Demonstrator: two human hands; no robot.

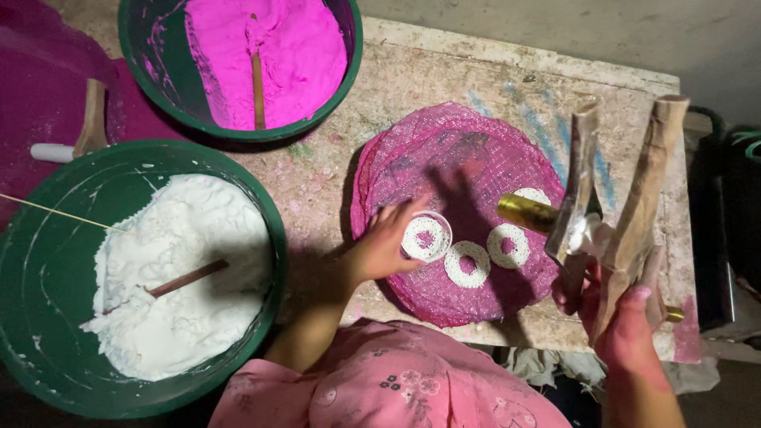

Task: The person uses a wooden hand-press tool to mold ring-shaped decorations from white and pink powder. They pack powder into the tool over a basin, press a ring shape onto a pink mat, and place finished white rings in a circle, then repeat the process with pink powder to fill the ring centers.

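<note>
My left hand (380,244) rests on a round pink mesh sheet (444,150), its fingertips touching a small round mould (426,237) with a white dough ring in it. Two more white dough rings (467,265) (508,246) lie in a row on the mesh, and a third shows partly behind the press. My right hand (622,317) grips the two wooden handles of a dough press (618,190), whose gold metal cylinder (526,212) points at the mesh above the rings.
A green tub of white dough (47,269) with a wooden stick in it stands at the left. Behind it is a green tub of bright pink dough (151,71), also with a stick. The worn stone table (412,79) ends at the right, beside dark objects.
</note>
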